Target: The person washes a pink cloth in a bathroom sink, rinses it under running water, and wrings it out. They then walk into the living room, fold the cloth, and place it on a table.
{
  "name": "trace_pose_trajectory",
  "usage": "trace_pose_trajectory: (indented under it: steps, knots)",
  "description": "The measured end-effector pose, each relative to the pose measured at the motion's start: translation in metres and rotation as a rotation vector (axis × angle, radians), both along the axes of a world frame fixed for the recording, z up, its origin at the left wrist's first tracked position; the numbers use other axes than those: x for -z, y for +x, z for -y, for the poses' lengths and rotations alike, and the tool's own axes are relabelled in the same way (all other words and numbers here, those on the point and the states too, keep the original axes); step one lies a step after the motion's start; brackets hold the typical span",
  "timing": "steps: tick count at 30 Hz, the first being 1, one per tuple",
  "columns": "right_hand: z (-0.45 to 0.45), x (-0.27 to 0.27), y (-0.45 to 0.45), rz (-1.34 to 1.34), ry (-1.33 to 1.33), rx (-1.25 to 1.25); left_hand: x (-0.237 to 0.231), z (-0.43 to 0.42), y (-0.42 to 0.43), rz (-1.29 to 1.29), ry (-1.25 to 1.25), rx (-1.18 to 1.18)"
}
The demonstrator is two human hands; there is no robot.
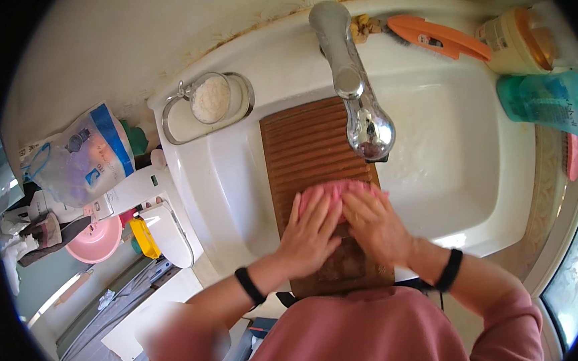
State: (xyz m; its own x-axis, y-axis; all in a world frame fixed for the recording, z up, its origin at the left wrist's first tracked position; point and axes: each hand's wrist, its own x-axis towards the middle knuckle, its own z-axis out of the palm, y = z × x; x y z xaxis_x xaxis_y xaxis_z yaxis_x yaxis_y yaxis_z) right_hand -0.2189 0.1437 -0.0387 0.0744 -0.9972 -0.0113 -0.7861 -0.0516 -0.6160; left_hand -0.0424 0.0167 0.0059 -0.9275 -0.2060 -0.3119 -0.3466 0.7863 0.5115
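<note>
A wooden washboard with ridges leans in the white sink, its lower end near my body. A bunched pink cloth lies on the ridges. My left hand presses over its left side with the fingers pointing up the board. Across the right side of the cloth bends my right hand. Both hands hide most of the cloth, and each wrist wears a black band. Above the board hangs the chrome faucet.
A glass of white powder or grains sits in a metal holder on the left rim. An orange brush, a cream tub and a teal bottle line the far right. A pink basin and a plastic bag are at left.
</note>
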Motion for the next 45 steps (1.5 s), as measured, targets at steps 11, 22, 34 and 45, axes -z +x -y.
trace_pose_trajectory:
  steps: [11,22,34,45]
  knots:
    - [0.036,0.018,-0.019,0.172,-0.023,0.042,0.021,0.031,-0.016,-0.018,-0.071,-0.001]
    - [0.1,0.059,-0.035,-0.192,-0.216,0.162,0.067,0.071,-0.062,0.048,-0.293,-0.15]
    - [0.086,0.068,-0.023,0.13,0.028,0.186,0.064,0.068,-0.06,0.042,-0.248,-0.113]
    - [0.005,0.004,0.006,0.071,-0.022,0.096,0.016,0.008,-0.016,0.064,-0.01,-0.006]
